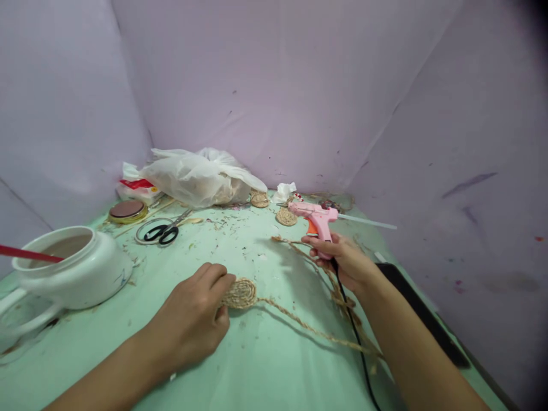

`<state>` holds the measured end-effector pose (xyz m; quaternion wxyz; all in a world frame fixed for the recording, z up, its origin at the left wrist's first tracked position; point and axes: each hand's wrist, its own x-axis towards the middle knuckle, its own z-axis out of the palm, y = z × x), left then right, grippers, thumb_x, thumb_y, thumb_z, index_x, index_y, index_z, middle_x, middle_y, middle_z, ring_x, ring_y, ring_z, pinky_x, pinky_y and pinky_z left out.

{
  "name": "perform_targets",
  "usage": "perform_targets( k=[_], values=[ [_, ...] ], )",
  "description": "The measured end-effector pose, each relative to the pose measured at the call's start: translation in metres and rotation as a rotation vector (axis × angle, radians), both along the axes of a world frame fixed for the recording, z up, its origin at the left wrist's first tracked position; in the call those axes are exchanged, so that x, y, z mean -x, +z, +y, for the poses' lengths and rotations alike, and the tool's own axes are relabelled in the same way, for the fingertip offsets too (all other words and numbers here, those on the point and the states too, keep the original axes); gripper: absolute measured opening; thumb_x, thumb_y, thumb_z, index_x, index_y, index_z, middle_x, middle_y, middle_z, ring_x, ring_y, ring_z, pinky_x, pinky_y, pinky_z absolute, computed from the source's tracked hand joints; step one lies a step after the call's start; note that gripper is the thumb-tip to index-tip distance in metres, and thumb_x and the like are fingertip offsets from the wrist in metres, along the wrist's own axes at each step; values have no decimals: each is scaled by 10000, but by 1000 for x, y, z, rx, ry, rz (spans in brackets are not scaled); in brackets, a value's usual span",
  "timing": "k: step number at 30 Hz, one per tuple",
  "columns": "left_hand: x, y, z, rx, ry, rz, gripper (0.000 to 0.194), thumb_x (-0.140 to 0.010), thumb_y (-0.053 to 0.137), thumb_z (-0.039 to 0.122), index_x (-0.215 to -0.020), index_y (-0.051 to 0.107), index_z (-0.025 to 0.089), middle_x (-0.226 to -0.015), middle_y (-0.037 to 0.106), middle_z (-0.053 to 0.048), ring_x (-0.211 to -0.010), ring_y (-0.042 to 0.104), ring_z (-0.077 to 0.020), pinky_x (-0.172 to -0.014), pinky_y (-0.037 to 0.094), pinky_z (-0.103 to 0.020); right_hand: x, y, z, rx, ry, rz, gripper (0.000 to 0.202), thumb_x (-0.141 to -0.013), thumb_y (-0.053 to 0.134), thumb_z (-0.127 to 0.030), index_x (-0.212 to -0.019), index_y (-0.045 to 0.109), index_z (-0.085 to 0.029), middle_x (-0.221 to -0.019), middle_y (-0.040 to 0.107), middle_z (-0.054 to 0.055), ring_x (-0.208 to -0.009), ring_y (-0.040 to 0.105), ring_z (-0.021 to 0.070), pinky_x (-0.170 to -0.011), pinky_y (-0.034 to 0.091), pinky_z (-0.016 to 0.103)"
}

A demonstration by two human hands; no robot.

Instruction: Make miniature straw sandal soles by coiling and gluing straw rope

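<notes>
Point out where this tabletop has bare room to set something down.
Near edge: between the left forearm and black cord. Middle: between the scissors and right hand, though speckled. Crowded: the back, with the plastic bag and rope discs.

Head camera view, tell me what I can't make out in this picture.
All in the head view:
Rope coil: its left edge is hidden by the left hand.
Red stick: outer end cut off by the left edge; inner end hidden inside the white pot.
Plastic bag: contents blurred by its cloudy film.
Black cord: far end cut off by the bottom edge.
Black flat object: partly hidden by the right forearm.
</notes>
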<state>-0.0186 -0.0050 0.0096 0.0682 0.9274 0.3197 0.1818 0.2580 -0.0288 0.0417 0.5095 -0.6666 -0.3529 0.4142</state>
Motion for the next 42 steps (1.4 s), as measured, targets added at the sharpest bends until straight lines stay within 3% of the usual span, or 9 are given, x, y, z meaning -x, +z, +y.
perform_targets(
  k=[3,6,9,14,18,24,34,42],
  values=[
    [4,-5,7,-182,-70,-221,388,-744,472,54,-1122,513,132,-1042,541,-126,-948,530,-219,-769,514,-340,7,6,-22,-85,31,59,370,-611,720,-322,-929,619,-163,-820,642,44,-579,544,104,-459,461,196],
    [8,-8,13,-295,-116,-320,404,-740,511,39,-1137,499,111,-1014,535,-124,-930,528,-216,-770,517,-343,15,6,-42,-145,74,42,429,-611,750,-349,-973,609,-166,-702,615,13,-606,556,133,-568,495,250],
    [12,-9,16,-360,-111,-359,429,-736,543,29,-1152,497,118,-1032,526,-126,-947,526,-219,-783,519,-343,20,2,-57,-173,164,-49,418,-666,726,-364,-1022,608,-180,-605,572,-13,-570,521,138,-580,469,265],
    [13,-13,17,-330,-64,-397,434,-747,559,48,-1169,499,131,-1074,525,-128,-974,536,-212,-805,517,-325,14,-13,-70,-204,366,-94,419,-768,600,-525,-978,664,-169,-674,588,22,-536,429,115,-494,357,235],
    [12,-16,19,-266,-56,-392,416,-747,559,57,-1154,511,127,-1072,530,-122,-987,539,-210,-860,494,-343,3,-19,-73,-167,428,-188,407,-769,592,-546,-935,692,-188,-766,632,47,-626,493,148,-543,371,245],
    [11,-18,18,-230,-79,-381,419,-745,555,57,-1156,511,122,-1067,527,-117,-984,538,-200,-850,489,-322,7,-18,-73,-181,420,-224,387,-763,597,-533,-955,701,-214,-844,682,53,-784,593,213,-653,454,280],
    [11,-19,16,-198,-88,-390,423,-746,553,62,-1162,513,124,-1073,527,-120,-983,537,-202,-838,491,-320,18,-19,-73,-132,395,-196,429,-756,585,-540,-963,688,-178,-890,716,87,-835,639,249,-722,503,324],
    [11,-21,16,-181,-81,-392,426,-736,562,63,-1157,517,116,-1074,524,-116,-988,531,-194,-850,483,-311,17,-26,-72,-83,335,-307,427,-725,570,-563,-849,682,-169,-816,670,73,-727,588,218,-621,469,297]
  ],
)
